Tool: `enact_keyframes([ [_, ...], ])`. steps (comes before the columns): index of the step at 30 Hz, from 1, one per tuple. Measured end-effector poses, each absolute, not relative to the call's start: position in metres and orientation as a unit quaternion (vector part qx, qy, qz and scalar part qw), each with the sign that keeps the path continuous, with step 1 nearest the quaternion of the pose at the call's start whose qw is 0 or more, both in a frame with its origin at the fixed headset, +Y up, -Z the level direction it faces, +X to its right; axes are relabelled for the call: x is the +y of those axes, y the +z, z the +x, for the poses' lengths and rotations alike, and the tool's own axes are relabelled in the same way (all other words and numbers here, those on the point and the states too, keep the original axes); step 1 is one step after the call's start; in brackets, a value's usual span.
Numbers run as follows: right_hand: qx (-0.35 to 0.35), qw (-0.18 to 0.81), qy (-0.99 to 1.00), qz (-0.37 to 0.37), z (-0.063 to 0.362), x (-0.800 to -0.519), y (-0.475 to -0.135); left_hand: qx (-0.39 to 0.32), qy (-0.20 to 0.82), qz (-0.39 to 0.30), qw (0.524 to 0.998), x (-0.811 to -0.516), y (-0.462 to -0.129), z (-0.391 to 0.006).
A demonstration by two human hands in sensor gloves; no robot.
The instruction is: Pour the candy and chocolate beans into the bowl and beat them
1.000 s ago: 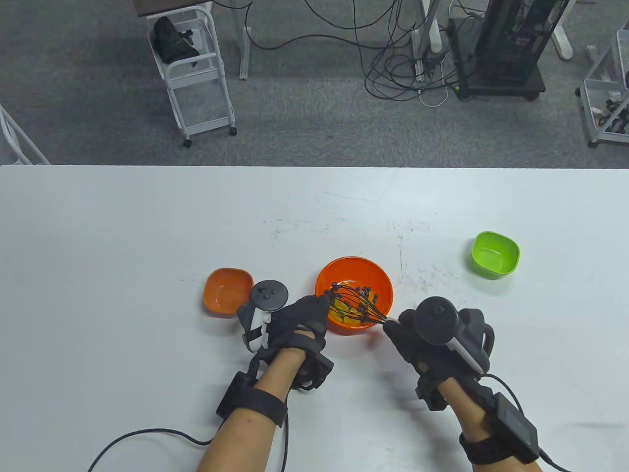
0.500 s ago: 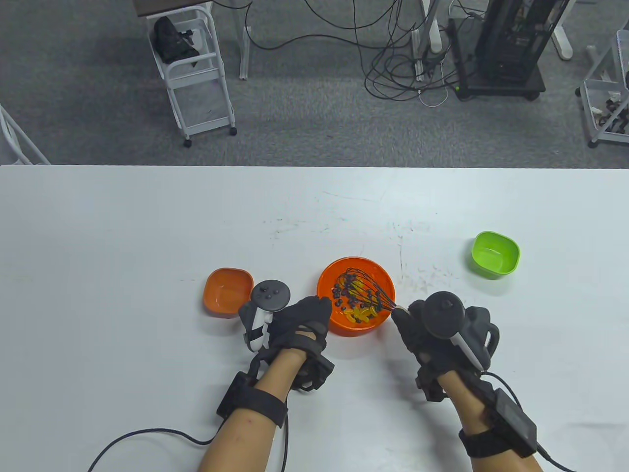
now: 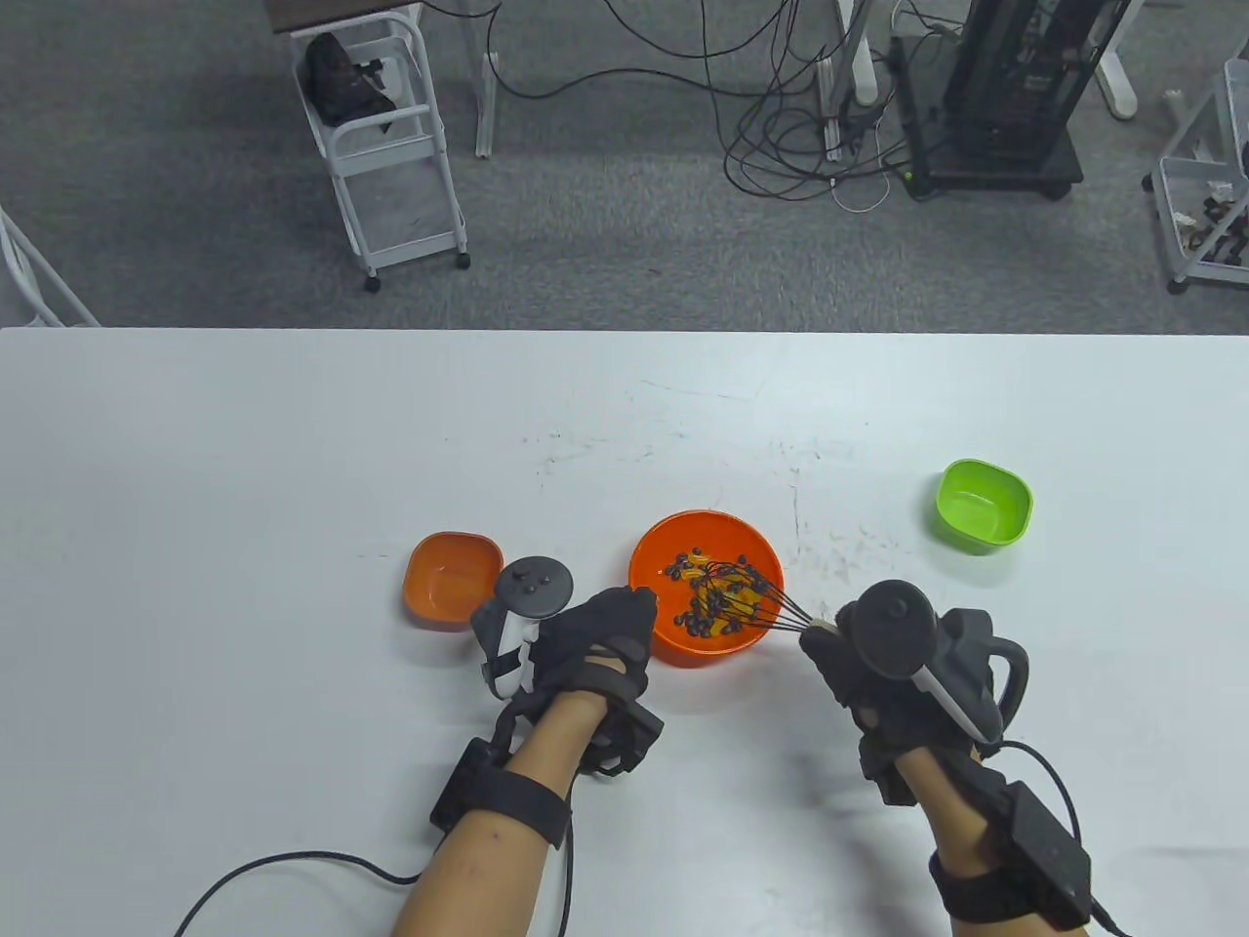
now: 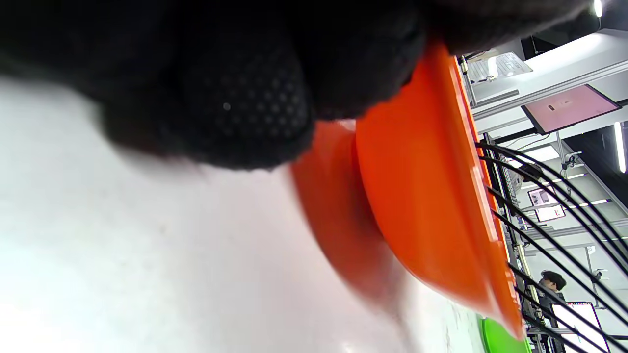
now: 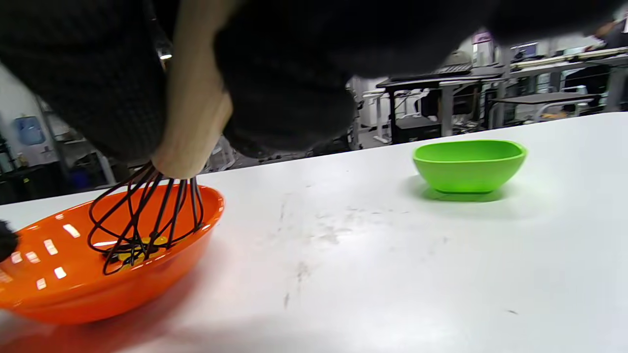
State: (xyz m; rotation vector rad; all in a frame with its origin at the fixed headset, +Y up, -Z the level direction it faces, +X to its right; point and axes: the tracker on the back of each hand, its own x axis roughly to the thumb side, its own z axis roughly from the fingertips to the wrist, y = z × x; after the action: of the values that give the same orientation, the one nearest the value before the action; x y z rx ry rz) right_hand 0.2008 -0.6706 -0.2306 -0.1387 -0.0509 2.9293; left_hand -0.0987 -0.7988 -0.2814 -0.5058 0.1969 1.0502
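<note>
Right hand (image 3: 883,683) grip curled round whisk (image 3: 742,605) handle, left hand (image 3: 595,639) fingers steadying orange bowl (image 3: 654,561)

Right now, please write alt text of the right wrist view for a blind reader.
A gloved right hand holds a black whisk in an orange bowl on a white table. A green bowl stands apart.

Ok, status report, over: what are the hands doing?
Right hand grips black wire whisk in round orange bowl. Left hand steadies it. Nothing blocking.
</note>
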Motion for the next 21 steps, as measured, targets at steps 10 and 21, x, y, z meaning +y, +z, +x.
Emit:
enact_keyframes([
  [10,0.003,0.192,0.981,0.002,0.187,-0.701,-0.241,0.092,0.499,-0.243,0.826,-0.799,-0.282,-0.099],
  [21,-0.022,0.107,0.994,-0.018,0.199,-0.671,-0.231,0.094,0.496,-0.240,0.829,-0.799,-0.282,-0.098],
])
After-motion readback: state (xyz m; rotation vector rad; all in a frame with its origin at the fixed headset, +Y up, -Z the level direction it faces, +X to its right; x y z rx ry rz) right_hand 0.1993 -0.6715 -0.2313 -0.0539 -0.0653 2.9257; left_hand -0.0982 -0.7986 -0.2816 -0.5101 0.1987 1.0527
